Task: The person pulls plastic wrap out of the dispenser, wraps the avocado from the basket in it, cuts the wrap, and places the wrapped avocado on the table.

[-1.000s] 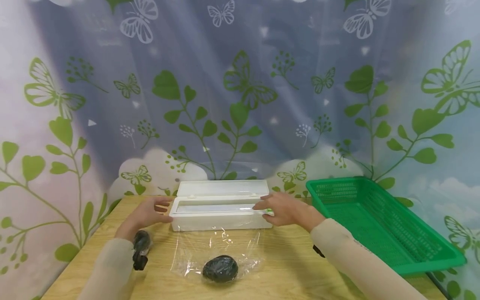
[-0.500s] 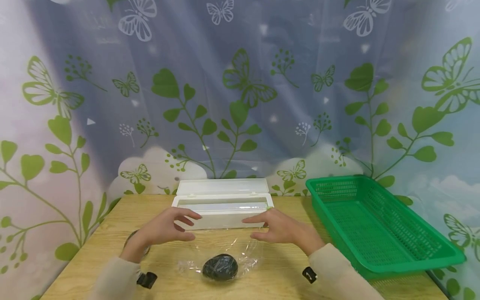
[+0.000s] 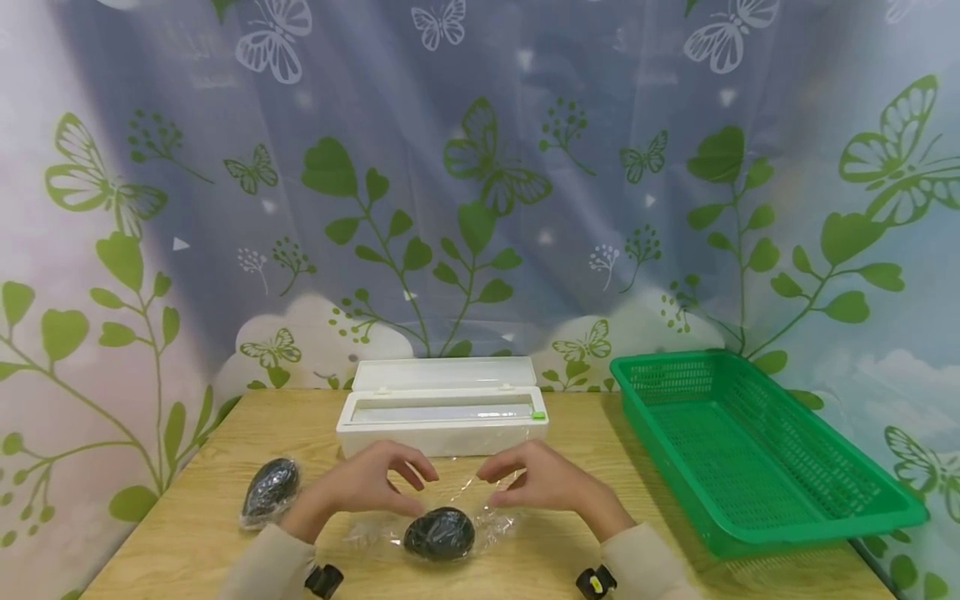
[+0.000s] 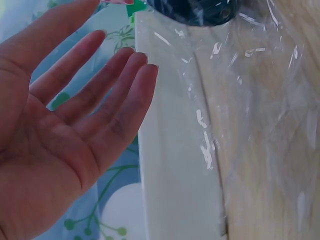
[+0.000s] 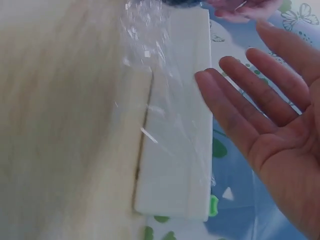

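A dark avocado (image 3: 441,534) lies on a sheet of clear cling film (image 3: 367,533) near the front of the table. My left hand (image 3: 375,479) hovers just behind it on the left, fingers spread and softly bent, holding nothing. On the other side, my right hand (image 3: 543,479) has its fingertips over the film; its palm shows bare in the right wrist view. Behind both hands stands a white cling film dispenser (image 3: 442,437), lid raised, with a green slide cutter (image 3: 538,415) at its right end. Film lies along its front in the left wrist view.
Another avocado (image 3: 272,487), wrapped in film, rests at the left beside my forearm. A green plastic basket (image 3: 817,533) takes up the right side of the wooden table (image 3: 187,508). A printed butterfly curtain (image 3: 600,275) hangs behind.
Both hands have come from the dispenser's two ends toward the avocado at the front. The film, earlier stretched from the dispenser, now lies slack and crumpled. The wrapped avocado shows more fully.
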Motion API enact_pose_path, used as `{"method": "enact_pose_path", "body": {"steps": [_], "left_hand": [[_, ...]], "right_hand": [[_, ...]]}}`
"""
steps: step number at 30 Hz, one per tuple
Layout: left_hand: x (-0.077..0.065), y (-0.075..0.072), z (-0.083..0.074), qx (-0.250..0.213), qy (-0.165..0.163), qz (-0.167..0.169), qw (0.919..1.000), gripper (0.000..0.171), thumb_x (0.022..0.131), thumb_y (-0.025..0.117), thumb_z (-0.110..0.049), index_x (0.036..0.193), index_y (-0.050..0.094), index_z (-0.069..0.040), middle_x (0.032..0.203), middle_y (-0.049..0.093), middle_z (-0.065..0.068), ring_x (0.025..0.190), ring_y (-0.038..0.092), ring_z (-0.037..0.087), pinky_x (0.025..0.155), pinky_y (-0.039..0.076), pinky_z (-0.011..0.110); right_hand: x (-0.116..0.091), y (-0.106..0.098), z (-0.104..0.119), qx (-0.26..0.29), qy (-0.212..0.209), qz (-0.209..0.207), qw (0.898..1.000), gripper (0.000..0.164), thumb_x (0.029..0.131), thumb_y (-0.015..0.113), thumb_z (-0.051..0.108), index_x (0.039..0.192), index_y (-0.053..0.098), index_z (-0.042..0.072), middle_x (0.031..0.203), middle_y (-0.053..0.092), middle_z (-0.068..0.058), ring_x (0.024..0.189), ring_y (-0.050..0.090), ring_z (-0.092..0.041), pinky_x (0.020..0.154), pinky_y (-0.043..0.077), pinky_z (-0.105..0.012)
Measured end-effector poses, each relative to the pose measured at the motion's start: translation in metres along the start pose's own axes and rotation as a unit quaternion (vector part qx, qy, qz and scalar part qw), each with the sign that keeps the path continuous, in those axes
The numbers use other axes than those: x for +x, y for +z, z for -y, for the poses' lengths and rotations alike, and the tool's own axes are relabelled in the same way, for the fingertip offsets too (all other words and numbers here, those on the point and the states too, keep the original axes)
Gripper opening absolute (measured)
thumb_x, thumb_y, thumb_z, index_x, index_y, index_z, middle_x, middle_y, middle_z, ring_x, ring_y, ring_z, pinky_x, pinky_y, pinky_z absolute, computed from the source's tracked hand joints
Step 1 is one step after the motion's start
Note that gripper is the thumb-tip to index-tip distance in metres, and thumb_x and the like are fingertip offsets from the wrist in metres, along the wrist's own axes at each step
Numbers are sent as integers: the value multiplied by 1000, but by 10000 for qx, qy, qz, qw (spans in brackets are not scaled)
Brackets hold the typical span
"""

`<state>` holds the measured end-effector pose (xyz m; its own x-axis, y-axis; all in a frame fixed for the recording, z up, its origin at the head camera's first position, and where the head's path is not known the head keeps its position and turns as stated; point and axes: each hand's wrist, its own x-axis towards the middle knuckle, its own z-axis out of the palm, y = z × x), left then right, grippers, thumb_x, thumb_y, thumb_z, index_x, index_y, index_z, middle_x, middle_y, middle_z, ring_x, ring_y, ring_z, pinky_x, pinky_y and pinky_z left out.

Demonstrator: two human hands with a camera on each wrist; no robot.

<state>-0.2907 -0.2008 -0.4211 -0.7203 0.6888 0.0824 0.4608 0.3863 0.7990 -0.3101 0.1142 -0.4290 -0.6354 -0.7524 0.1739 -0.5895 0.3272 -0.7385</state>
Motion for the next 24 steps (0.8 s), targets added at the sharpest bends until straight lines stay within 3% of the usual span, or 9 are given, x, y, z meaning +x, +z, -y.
{"method": "enact_pose_path", "body": {"steps": [5,9,15,24], "left_hand": [[6,5,7,-359,44,362,9987,32,89,81,-16,117,72,-2,122,67,32,105,73,41,79,63,31],[8,8,13,-536,89,607,9967,37,90,80,-14,120,69,4,122,66,32,103,75,32,84,63,35],[8,11,18,-418,224,584,9972,31,88,82,-13,114,74,1,112,73,24,92,76,16,83,63,34],[8,13,19,-364,154,544,9977,22,91,80,-15,109,77,-3,107,75,19,90,76,17,81,63,29]], "right_hand": [[2,9,-1,238,-22,-60,9997,26,90,79,8,113,75,-4,114,75,-24,106,72,-43,83,62,-24],[5,17,3,458,38,92,9989,25,91,78,7,113,75,-3,115,74,-23,107,72,-41,83,62,-22],[9,30,7,670,200,331,9970,28,90,80,9,117,75,2,118,75,-18,109,73,-31,83,61,-21],[12,45,5,704,156,296,9970,28,89,82,12,116,77,8,118,76,-12,105,71,-7,81,61,-20]]}}
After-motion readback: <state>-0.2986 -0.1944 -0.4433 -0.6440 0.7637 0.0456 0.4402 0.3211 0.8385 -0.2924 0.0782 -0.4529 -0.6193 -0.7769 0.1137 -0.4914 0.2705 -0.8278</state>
